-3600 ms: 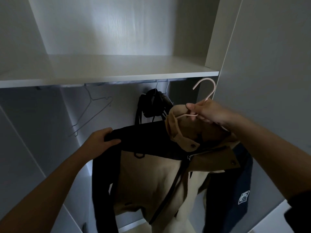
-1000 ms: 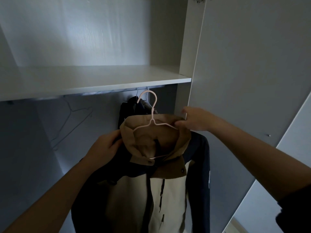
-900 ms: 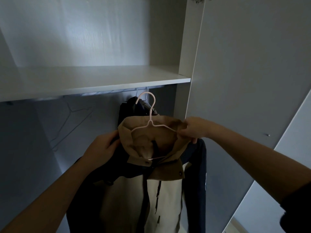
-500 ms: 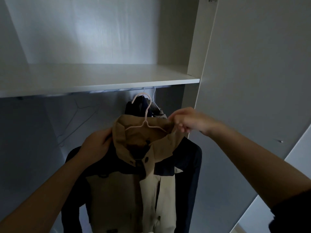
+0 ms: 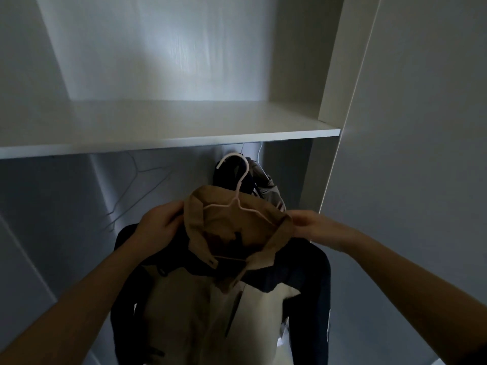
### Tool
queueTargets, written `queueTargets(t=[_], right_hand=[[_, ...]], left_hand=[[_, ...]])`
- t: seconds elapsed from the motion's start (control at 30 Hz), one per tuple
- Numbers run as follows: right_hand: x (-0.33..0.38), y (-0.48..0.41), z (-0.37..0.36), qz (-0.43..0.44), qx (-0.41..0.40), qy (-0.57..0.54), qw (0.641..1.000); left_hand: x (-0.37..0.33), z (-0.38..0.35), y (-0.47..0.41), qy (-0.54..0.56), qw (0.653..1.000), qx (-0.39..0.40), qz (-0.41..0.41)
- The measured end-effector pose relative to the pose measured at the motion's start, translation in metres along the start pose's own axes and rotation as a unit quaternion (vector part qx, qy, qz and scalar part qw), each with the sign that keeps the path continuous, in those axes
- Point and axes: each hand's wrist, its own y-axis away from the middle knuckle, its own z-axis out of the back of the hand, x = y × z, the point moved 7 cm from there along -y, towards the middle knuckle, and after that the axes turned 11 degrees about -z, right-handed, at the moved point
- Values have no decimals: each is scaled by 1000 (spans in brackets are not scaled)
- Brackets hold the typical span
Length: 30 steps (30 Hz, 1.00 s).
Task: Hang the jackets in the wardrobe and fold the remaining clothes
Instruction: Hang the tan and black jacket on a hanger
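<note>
While L hand (image 5: pixel 160 225) grips jacket (image 5: pixel 210 299) shoulder & R hand (image 5: pixel 313 225) pinches hood, hanging step looks midway; next: hanger (image 5: pixel 238 191) hook onto rail under shelf (image 5: pixel 184 143).

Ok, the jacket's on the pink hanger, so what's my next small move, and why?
Probably lift the jacket and raise the pink hanger so its hook goes up behind the shelf edge, just left of the dark jacket hanging there. The hook is free below the shelf, and the left hand and right hand grip the jacket beside its hood.
</note>
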Motion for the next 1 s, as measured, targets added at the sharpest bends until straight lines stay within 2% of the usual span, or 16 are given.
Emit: queueTargets(t=[0.07,0.13,0.27,0.4,0.5,0.63,0.7,0.83,0.9,1.0], right_hand=[[-1,-12,-14,6,32,49,998],[-1,-24,-30,23,52,45,997],[-12,-61,-46,47,43,-78,995],[-30,-115,-55,-11,30,-217,976],[-44,-159,-61,-48,25,-257,965],[-46,-211,-50,-45,7,-301,952],[-44,-235,-41,-28,-9,-311,950],[-39,-276,-34,0,-35,-320,947],[-37,-294,-32,6,-46,-332,942],[-29,-315,-22,16,-58,-326,944]], left_hand=[[9,-14,-10,21,1000,19,14],[24,-27,-20,40,998,22,38],[66,-53,-37,43,991,27,121],[123,-73,-61,-24,983,73,167],[165,-82,-86,-50,980,96,165],[208,-97,-123,-68,978,124,155],[221,-97,-140,-88,981,110,135],[246,-90,-174,-40,996,44,73],[258,-81,-188,-79,995,1,67],[271,-83,-209,-89,993,25,76]])
